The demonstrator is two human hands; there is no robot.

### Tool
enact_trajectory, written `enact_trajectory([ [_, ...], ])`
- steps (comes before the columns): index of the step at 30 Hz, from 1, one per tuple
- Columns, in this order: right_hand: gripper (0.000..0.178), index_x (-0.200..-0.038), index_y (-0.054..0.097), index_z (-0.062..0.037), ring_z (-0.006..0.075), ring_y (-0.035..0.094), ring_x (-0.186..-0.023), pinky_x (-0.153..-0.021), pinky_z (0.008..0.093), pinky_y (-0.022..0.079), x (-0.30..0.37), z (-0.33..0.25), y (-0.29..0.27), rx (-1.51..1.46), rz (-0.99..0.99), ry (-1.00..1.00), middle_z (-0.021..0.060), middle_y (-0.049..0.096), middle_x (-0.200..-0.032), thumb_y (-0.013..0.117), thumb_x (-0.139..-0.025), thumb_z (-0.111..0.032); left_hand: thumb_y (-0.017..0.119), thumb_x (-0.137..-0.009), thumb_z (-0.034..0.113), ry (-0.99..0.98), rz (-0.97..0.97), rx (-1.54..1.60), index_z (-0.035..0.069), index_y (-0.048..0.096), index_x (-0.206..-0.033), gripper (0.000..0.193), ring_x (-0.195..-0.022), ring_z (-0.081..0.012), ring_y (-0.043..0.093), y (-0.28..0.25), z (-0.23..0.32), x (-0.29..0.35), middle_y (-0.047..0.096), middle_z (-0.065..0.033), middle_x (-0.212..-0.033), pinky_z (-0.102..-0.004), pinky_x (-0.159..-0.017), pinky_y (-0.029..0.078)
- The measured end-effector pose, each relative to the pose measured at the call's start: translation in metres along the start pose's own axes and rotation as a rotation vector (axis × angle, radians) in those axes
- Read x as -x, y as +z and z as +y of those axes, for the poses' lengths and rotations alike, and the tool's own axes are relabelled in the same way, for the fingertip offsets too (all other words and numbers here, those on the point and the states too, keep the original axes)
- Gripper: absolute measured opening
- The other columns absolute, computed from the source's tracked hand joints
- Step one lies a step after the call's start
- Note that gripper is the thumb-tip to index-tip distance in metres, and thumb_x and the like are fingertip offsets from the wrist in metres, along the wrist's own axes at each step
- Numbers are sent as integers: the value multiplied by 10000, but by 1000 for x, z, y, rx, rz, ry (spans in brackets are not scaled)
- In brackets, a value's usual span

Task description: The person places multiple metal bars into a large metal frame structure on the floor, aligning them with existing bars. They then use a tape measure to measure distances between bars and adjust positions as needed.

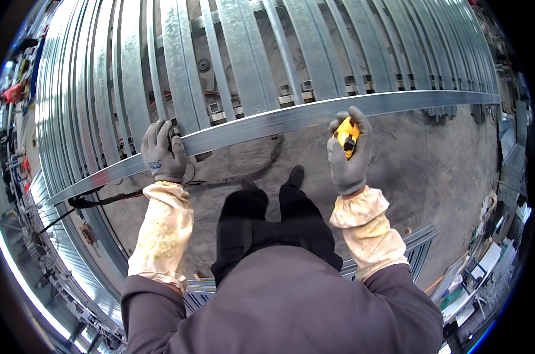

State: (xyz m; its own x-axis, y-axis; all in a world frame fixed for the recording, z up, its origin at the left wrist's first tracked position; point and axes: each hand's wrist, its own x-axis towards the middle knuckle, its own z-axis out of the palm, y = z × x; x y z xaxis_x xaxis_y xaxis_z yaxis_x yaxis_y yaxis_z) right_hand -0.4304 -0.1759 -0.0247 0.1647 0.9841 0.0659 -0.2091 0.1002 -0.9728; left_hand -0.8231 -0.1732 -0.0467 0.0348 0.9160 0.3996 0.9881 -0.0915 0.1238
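My left hand (166, 156), in a grey work glove, rests at the near metal rail (279, 119), with its fingers spread and reaching over the top edge. In my gloved right hand (350, 168) is a yellow tape measure (346, 134) with a black part, the fingers curled around it just on my side of the rail. No drawn-out tape can be made out. Beyond the rail, many long galvanized studs (244, 59) run away from me side by side, their near ends meeting it. Pale cloth sleeves cover both my forearms.
A dark cable (226, 179) crosses the concrete floor (409, 159) by my feet. Behind me lie more metal profiles (420, 248). Long corrugated metal pieces (73, 253) stretch along the left, and assorted material (479, 271) is piled at the right.
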Motion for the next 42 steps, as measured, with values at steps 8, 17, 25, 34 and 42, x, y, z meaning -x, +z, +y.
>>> enact_trajectory([
  [8, 640, -1393, 482, -13, 247, 630, -1002, -866, 357, 553, -51, 73, 72, 567, -7, -585, 148, 562, -1201, 707, -796, -60, 531, -948, 276, -5, 242, 57, 20, 706, -1145, 368, -1092, -376, 647, 12, 1, 8, 693, -176, -1175, -468, -965, 495],
  [17, 533, -1321, 510, 8, 210, 626, -1013, -860, 339, 556, -56, 88, 70, 720, -34, -704, 183, 571, -1192, 725, -862, -156, 677, -896, 292, 114, 524, 245, 85, 727, -1121, 310, -1085, -331, 656, 27, -23, 27, 695, -128, -1154, -418, -947, 514],
  [25, 567, -1452, 386, -50, 194, 569, -1041, -861, 314, 555, -48, 80, 75, 932, -343, -725, 145, 446, -1280, 634, -945, -99, 682, -889, 185, -636, 517, 611, 73, 678, -1210, 340, -1190, -302, 585, 107, 4, 229, 638, -123, -1249, -389, -967, 473],
  [34, 528, -1499, 362, 5, 133, 603, -936, -862, 295, 519, -69, 76, 28, 1061, -689, -834, 96, 596, -1177, 563, -1012, -42, 658, -880, 422, -1401, -489, 809, 106, 683, -1224, 468, -1126, -368, 628, 436, 159, 405, 687, -139, -1200, -482, -983, 470],
  [42, 531, -1483, 375, -3, 141, 600, -943, -854, 294, 520, -98, 105, -14, 1242, -659, -994, 98, 588, -1184, 584, -997, -56, 712, -845, 458, -1324, -664, 663, 250, 610, -1340, 547, -1205, -349, 583, 625, 158, 361, 591, -118, -1352, -501, -986, 475],
])
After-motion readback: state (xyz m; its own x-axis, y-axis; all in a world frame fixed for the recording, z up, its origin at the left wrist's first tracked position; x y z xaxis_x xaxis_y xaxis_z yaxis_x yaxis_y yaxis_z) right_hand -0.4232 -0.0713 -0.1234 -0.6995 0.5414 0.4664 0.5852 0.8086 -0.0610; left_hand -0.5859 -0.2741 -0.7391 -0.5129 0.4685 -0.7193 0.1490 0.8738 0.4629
